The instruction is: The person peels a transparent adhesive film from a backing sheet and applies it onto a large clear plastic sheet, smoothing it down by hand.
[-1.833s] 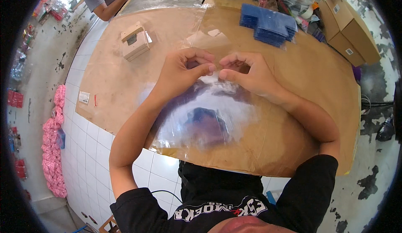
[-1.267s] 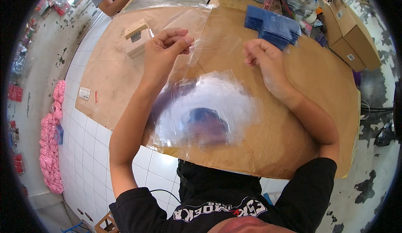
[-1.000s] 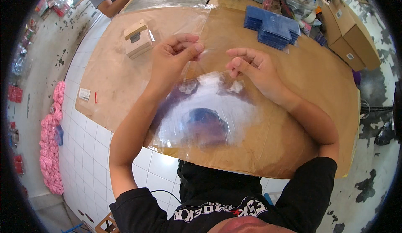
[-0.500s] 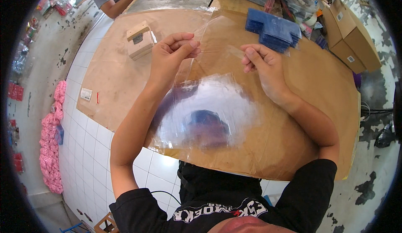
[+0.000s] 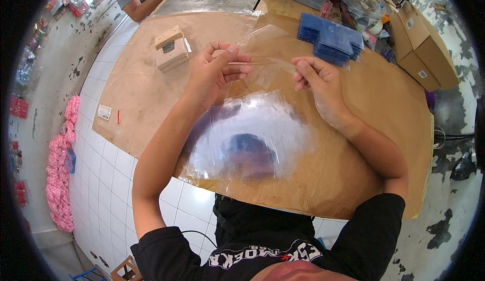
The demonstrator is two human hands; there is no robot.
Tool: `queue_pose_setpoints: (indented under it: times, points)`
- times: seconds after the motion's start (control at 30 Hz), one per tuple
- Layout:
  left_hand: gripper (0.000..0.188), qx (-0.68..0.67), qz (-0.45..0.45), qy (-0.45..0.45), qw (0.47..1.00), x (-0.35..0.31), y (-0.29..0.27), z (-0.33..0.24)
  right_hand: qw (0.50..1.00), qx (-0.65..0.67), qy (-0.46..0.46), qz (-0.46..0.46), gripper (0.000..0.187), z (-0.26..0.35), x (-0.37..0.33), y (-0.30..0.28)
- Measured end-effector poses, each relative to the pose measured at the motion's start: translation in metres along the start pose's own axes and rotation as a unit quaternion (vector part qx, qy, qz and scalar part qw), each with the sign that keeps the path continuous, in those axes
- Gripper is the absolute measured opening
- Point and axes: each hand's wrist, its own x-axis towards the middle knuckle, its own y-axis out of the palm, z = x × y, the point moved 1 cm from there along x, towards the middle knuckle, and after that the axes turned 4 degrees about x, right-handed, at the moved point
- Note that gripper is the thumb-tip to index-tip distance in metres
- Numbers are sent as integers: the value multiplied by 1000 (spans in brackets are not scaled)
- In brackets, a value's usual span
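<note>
Between my hands, above the table, a thin clear plastic sheet [image 5: 268, 33] is held up, its outline hard to follow against the brown paper. My right hand [image 5: 318, 76] pinches its right side between thumb and fingers. At its left side is my left hand [image 5: 217, 69], thumb against the film and the other fingers partly spread. Just below my hands lies a glossy pile of clear plastic sheets [image 5: 293, 139], its surface reflecting light and a dark shape. Whether the held film is one layer or two is not visible.
Brown paper [image 5: 384, 104] covers the table. A wooden block [image 5: 173, 56] stands far left, a stack of blue plastic pieces [image 5: 331, 38] far right. Beyond that are a cardboard box [image 5: 422, 43] and cluttered plastic bags [image 5: 364, 6]. Another person's arm [image 5: 151, 3] rests at the far edge.
My left hand has shifted slightly right and its fingers have spread a little. The clear film between my hands shows a changed shape. My right hand is nearly still.
</note>
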Motion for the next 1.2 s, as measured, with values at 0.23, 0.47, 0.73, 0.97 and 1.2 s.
queue_pose_setpoints:
  times: [0.23,0.47,0.73,0.97,1.2]
  points:
    - [22,-7,-2,33,999,0,0,4,1000,1,-3,3,24,-1,-1,0]
    - [33,6,26,11,1000,-4,12,10,999,31,17,18,27,-1,-4,4]
    - [31,20,-10,8,1000,-9,20,16,997,7,24,74,28,1,-11,12]
    - [51,-124,111,-17,986,-6,11,2,997,35,18,70,24,-2,-4,1]
    - [36,-53,-31,71,996,3,-18,-7,998,-10,41,56,24,1,-3,0]
